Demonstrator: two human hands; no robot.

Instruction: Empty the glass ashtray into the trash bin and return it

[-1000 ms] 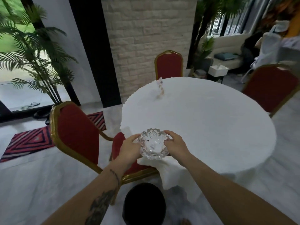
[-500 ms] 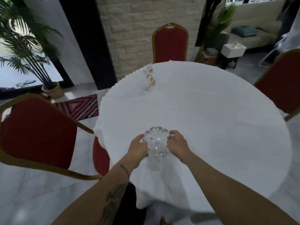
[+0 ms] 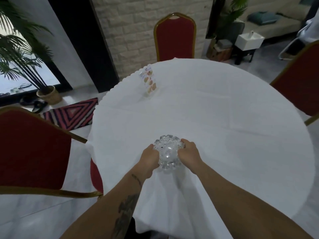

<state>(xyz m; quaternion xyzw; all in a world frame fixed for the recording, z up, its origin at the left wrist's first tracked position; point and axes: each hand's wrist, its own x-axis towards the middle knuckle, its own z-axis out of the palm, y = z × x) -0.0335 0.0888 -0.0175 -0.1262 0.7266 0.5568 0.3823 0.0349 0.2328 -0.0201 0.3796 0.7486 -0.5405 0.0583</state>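
Gripping the glass ashtray (image 3: 167, 153) on its left side, the left hand (image 3: 149, 158) has its fingers curled round the rim; the right hand (image 3: 188, 155) clasps the opposite side likewise. It sits low over the white-clothed table (image 3: 224, 121), near its close edge, looking nearly empty, so only setting down and letting go seem left.

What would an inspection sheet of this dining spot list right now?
Surface: round table under white tablecloth, creased near the front edge.
Job's things: scalloped clear glass ashtray near the table's front edge; trash bin not clearly seen.
Clutter: upright printed menu card.
Hands: left hand and right hand grip the ashtray's opposite sides.
Cables: nothing seen.
Surroundings: red gold-framed chairs, potted palm, striped rug, brick wall.
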